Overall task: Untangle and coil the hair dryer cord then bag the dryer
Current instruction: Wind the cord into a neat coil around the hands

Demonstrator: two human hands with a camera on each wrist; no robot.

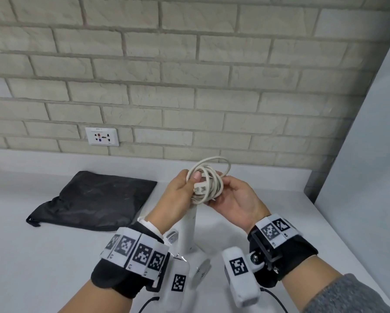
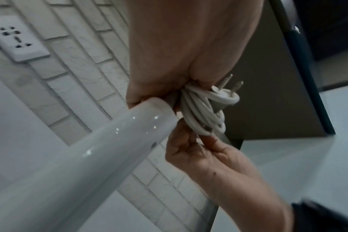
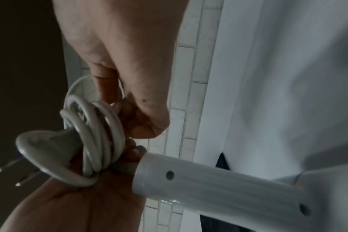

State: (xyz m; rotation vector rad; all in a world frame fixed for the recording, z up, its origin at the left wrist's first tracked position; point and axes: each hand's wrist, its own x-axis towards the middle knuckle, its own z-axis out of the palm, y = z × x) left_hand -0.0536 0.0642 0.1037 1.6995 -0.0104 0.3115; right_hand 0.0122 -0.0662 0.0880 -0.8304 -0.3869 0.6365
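The white hair dryer (image 1: pixel 190 229) is held above the counter, handle up and head down. Its white cord (image 1: pixel 208 184) is wound into a small coil at the top of the handle (image 2: pixel 93 153). My left hand (image 1: pixel 181 192) grips the coil from the left, thumb pressing the plug (image 1: pixel 199 189), whose prongs (image 2: pixel 231 85) stick out. My right hand (image 1: pixel 231 194) holds the coil's right side; in the right wrist view its fingers (image 3: pixel 107 87) curl through the cord loops (image 3: pixel 97 133) beside the plug (image 3: pixel 46 150). The black bag (image 1: pixel 92 199) lies flat on the counter to the left.
The white counter (image 1: pixel 280 211) runs back to a pale brick wall (image 1: pixel 189 86) with a wall socket (image 1: pixel 102 136) at the left. A light panel (image 1: pixel 370 154) closes off the right side.
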